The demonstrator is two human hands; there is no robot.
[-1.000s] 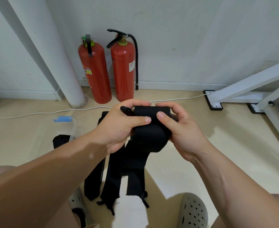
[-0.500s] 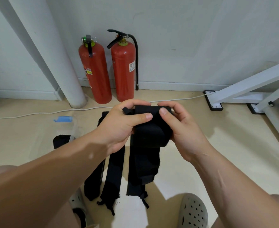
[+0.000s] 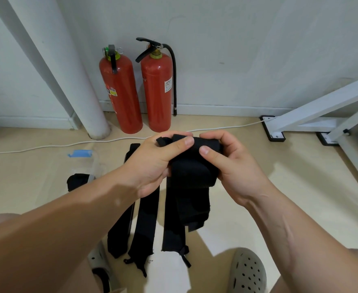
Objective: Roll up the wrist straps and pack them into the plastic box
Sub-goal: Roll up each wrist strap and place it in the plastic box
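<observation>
Both hands hold 1 black wrist strap (image 3: 192,172) above the floor, left hand (image 3: 152,163) and right hand (image 3: 233,166) each in a pinching grip on its rolled top. Its loose tail hangs over 3 straps (image 3: 146,225) lying flat on the floor, and the plastic box (image 3: 94,166) sits at left.

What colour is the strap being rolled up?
Plain black, seen in the head view: the wrist strap.

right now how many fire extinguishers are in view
2. The left fire extinguisher stands beside the white pillar; the right fire extinguisher, with a black hose, stands against the wall.
</observation>
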